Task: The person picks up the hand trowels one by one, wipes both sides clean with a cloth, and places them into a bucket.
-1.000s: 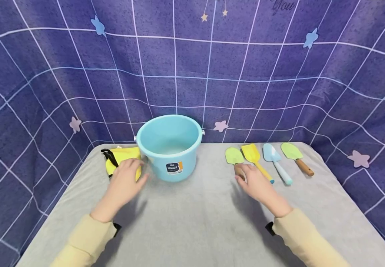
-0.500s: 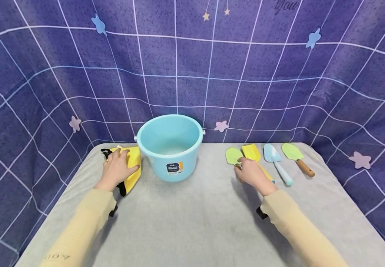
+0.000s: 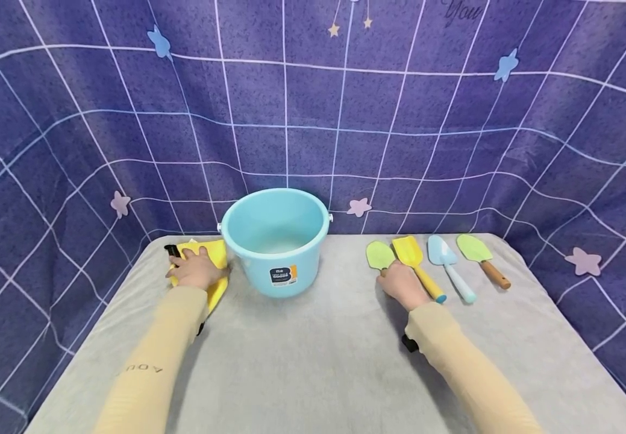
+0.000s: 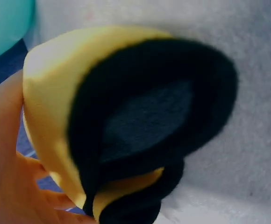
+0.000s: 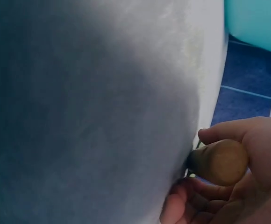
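Note:
My left hand (image 3: 196, 271) rests on a yellow cloth item with black trim (image 3: 217, 253), at the left of the table; its fingers are spread over the fabric. In the left wrist view, the yellow cloth item (image 4: 51, 93) bulges beside the fingers, with a black-edged loop facing the camera; its exact kind is unclear. My right hand (image 3: 406, 286) holds the brown handle of a small green trowel (image 3: 380, 255). In the right wrist view, thumb and curled fingers lie around that wooden handle (image 5: 229, 163).
A light blue bucket (image 3: 277, 265) stands between the hands, close to the yellow cloth. Right of the held trowel lie a yellow shovel (image 3: 426, 280), a pale blue trowel (image 3: 456, 277) and another green trowel (image 3: 475, 246). A purple curtain (image 3: 313, 144) hangs behind the grey table (image 3: 313, 361).
My left hand has moved left and forward from beside the bucket onto the yellow cloth. My right hand has moved slightly left and lower, taking hold of the green trowel's handle.

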`<action>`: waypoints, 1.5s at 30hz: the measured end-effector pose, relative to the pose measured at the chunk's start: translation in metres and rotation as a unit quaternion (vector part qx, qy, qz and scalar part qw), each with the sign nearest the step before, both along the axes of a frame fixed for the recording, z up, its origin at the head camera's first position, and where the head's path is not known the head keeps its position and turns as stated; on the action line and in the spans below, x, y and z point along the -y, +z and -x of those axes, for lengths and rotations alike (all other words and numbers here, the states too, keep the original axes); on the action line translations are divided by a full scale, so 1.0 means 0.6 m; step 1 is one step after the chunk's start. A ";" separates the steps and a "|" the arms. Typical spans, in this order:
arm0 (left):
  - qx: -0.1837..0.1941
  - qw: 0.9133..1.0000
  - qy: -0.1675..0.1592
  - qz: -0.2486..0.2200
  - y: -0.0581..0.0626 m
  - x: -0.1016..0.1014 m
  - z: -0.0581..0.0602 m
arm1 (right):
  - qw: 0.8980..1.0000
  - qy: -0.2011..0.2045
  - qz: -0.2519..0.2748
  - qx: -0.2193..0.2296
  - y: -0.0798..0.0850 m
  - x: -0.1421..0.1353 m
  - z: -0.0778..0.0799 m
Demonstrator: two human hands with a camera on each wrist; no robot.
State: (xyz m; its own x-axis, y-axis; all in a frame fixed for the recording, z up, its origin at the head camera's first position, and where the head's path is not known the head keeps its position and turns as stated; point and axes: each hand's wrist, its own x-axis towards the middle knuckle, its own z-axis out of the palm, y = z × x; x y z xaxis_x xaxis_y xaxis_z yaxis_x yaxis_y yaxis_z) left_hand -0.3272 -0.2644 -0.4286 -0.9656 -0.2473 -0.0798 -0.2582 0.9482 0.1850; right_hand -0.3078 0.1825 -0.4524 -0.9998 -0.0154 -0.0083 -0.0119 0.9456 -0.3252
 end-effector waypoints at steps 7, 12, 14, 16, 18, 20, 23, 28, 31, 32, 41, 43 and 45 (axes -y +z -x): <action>0.018 0.999 0.030 0.012 -0.020 -0.001 0.008 | 1.000 -0.019 0.001 0.007 -0.002 0.005 -0.002; 0.007 1.000 0.015 0.015 -0.023 0.003 0.013 | 1.000 -0.006 -0.018 -0.015 -0.001 0.005 -0.002; -0.003 1.000 0.005 0.011 -0.023 0.006 0.013 | 1.000 -0.009 -0.018 -0.015 -0.001 0.004 -0.002; -0.018 1.000 -0.002 0.009 -0.024 0.009 0.013 | 1.000 -0.024 -0.009 -0.003 -0.001 0.002 -0.002; -0.035 0.999 -0.009 0.010 -0.025 0.013 0.011 | 0.999 -0.042 -0.003 0.013 0.001 0.000 -0.003; -0.054 0.998 -0.016 0.009 -0.027 0.018 0.010 | 0.998 -0.059 0.001 0.030 0.002 -0.002 -0.005; -0.073 0.997 -0.026 0.007 -0.030 0.026 0.010 | 0.997 -0.064 -0.004 0.042 0.007 -0.005 -0.009; -0.083 0.996 -0.037 -0.011 -0.029 0.037 0.011 | 0.998 -0.054 -0.004 0.040 0.015 -0.011 -0.016; -0.084 0.995 -0.043 -0.018 -0.025 0.042 0.009 | 0.998 -0.049 -0.002 0.037 0.018 -0.016 -0.020; -0.085 0.995 -0.045 -0.019 -0.024 0.044 0.007 | 0.998 -0.045 0.000 0.037 0.019 -0.018 -0.021; -0.119 0.990 -0.070 -0.002 -0.006 0.074 -0.013 | 1.000 -0.007 0.002 -0.001 0.031 -0.036 -0.037; -0.131 0.988 -0.079 0.000 0.002 0.078 -0.018 | 1.000 0.006 0.010 -0.012 0.034 -0.040 -0.041; -0.142 0.986 -0.088 0.000 0.010 0.082 -0.023 | 0.999 0.021 0.019 -0.024 0.038 -0.044 -0.045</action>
